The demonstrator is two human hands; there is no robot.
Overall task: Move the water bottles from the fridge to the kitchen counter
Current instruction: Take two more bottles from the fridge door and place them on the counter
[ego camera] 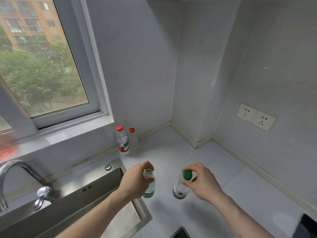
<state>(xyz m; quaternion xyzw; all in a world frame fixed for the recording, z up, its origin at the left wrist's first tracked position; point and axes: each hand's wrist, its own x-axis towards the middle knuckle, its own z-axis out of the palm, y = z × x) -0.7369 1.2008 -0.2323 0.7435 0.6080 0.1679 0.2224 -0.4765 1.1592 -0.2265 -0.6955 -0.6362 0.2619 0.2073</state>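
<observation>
Two water bottles stand upright on the pale kitchen counter in front of me. My left hand grips the neck of a white-capped bottle with a green label, right beside the sink's edge. My right hand pinches the neck of a green-capped bottle just under its cap. A third bottle with a red cap and red label stands against the back wall below the window sill; its reflection shows on the glossy wall beside it. No fridge is in view.
A steel sink with a curved tap lies to the left. A window fills the upper left. A double wall socket sits on the right wall. A dark object cuts in at the lower right corner.
</observation>
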